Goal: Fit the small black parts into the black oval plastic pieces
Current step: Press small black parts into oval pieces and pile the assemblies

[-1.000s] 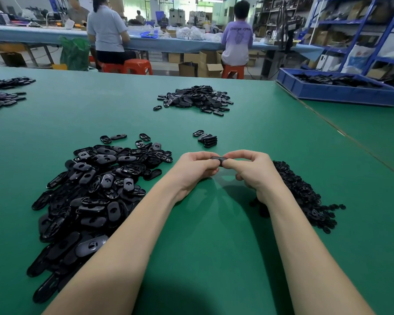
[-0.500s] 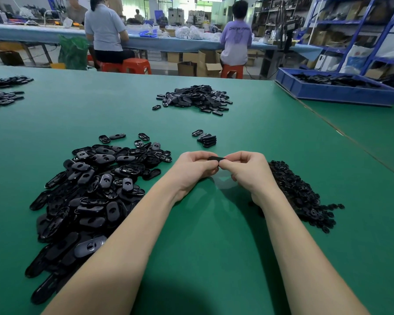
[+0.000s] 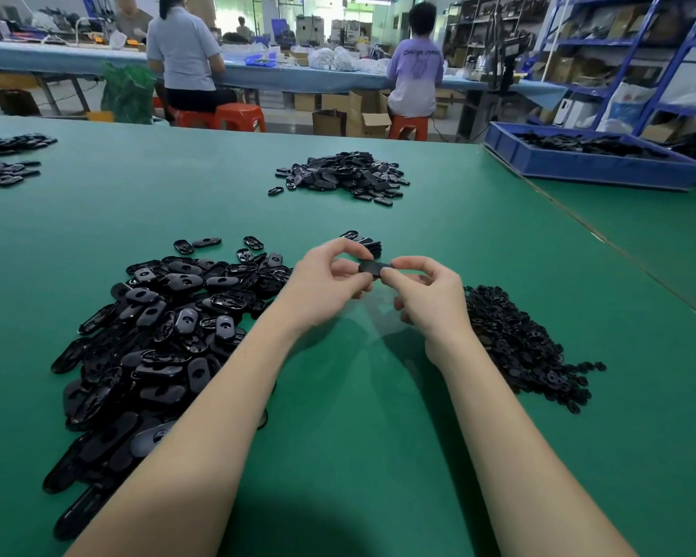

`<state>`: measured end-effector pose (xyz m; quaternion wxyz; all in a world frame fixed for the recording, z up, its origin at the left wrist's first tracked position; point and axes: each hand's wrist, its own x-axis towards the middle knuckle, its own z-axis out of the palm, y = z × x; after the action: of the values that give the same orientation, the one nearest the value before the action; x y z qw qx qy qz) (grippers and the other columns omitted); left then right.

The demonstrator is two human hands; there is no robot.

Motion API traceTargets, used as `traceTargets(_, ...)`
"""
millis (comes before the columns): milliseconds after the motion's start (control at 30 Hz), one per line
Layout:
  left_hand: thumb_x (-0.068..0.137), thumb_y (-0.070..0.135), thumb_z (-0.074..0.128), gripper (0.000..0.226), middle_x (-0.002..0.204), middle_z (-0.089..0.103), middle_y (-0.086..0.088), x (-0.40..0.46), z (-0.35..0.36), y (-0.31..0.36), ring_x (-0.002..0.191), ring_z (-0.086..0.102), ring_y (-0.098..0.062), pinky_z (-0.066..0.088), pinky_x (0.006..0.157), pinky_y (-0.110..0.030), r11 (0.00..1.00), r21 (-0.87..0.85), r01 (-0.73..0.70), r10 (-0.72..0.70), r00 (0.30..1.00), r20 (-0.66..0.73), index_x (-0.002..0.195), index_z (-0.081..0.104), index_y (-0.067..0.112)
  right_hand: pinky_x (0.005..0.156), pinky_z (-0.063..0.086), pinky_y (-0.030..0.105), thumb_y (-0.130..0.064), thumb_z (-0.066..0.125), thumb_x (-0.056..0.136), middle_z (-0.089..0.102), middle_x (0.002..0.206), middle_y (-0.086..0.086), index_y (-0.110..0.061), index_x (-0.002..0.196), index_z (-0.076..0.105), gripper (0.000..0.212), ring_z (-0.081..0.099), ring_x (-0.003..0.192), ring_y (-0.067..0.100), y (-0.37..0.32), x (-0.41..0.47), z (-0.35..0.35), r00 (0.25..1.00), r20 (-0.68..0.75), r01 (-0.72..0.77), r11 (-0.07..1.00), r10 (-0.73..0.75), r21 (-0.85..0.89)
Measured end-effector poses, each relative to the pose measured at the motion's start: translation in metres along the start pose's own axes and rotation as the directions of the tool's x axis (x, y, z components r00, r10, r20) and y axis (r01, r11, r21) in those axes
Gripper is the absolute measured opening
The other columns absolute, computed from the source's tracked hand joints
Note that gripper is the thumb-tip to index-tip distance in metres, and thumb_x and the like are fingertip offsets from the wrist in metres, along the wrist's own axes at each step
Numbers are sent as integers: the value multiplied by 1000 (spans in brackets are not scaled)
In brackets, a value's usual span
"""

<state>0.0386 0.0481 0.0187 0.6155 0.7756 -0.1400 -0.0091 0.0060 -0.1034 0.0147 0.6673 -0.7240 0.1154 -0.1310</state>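
- Black oval plastic piece [image 3: 374,267], head view: it is held above the green table [image 3: 358,456], pinched between the fingertips of the left hand [image 3: 325,284] and the right hand [image 3: 428,293]. Both hands have fingers curled round it. Whether a small part is already seated in it cannot be told; the fingers cover most of it.
- Supply, same view: a large heap of loose black oval plastic pieces [image 3: 149,335] lies to the left of the arms, and a heap of small black parts [image 3: 515,339] lies to the right, near the right wrist.
- Progress, as a judgement: a short stack of black oval pieces [image 3: 368,245] just beyond the hands looks like the finished ones, though this is not certain. It is tiny beside the two heaps, so the job appears to be at its start, with nearly everything left.
- Farther off: another pile of black pieces [image 3: 344,176] sits mid-table, and a blue bin [image 3: 587,164] at the far right.
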Motion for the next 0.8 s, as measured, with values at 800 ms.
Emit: traceTargets(800,85,50,69,24,112,71,4,105,10,-16,108,65,-21,44,82,-27,805,401,436,-204,839,-504,100,72,31,74,54,32,-33,61,89,73,75,-14,-29,85,66,7,66,75,11,24,-8,25,992,-18,113,940,-125,-323)
